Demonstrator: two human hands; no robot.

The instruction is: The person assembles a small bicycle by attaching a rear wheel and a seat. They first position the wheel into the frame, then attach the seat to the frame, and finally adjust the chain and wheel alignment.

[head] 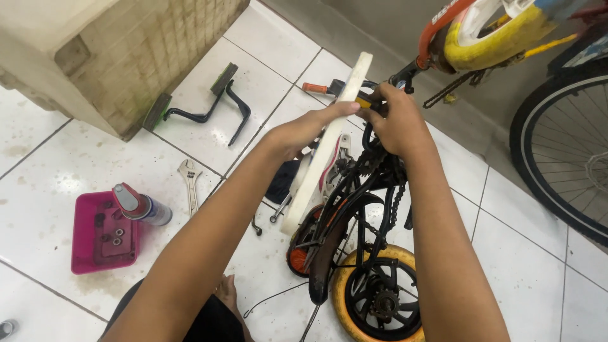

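A small child's bicycle (354, 209) lies upside down on the tiled floor, black frame, yellow-tyred rear wheel (373, 291) near me. A long cream plastic chain guard (329, 139) stands tilted along the frame. My left hand (304, 130) holds the guard near its upper part, fingertips pressed on it. My right hand (396, 120) is closed around a yellow-handled tool (363, 101) at the top of the frame, next to the guard. The bicycle's chain (396, 202) hangs loosely beneath my right hand.
A pink tray (85, 234) with small nuts and a spray can (140, 206) sit at left. An adjustable wrench (189, 177), black brackets (237, 111), an orange-handled screwdriver (315, 88) lie on the floor. A tiled block (126, 57) stands upper left, another bicycle's wheel (557, 145) at right.
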